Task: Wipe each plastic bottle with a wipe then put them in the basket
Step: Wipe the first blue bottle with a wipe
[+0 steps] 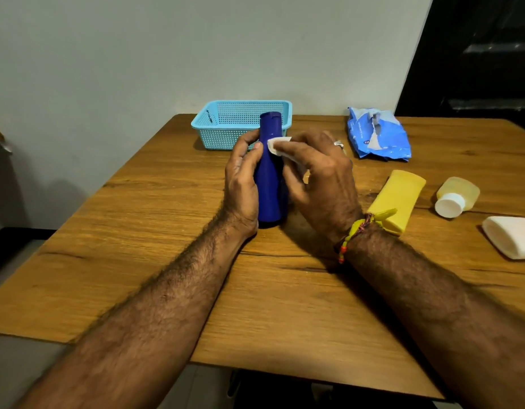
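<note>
Upright on the wooden table [137, 261], the blue bottle [270, 172] stands gripped by my left hand [240, 184], fingers curled round it. My right hand [317, 178] presses a white wipe [277, 144], pinched under its fingers, against the bottle's neck. Behind: turquoise basket [226, 125].

both forearms bare and reaching forward, left hand [240, 178] fingers curled round in a grip, right hand [317, 175] fingers bent inward, ring on one finger, thread band at right wrist

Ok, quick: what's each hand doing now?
Left hand: grips the upright dark blue plastic bottle.
Right hand: presses a white wipe on it.
</note>
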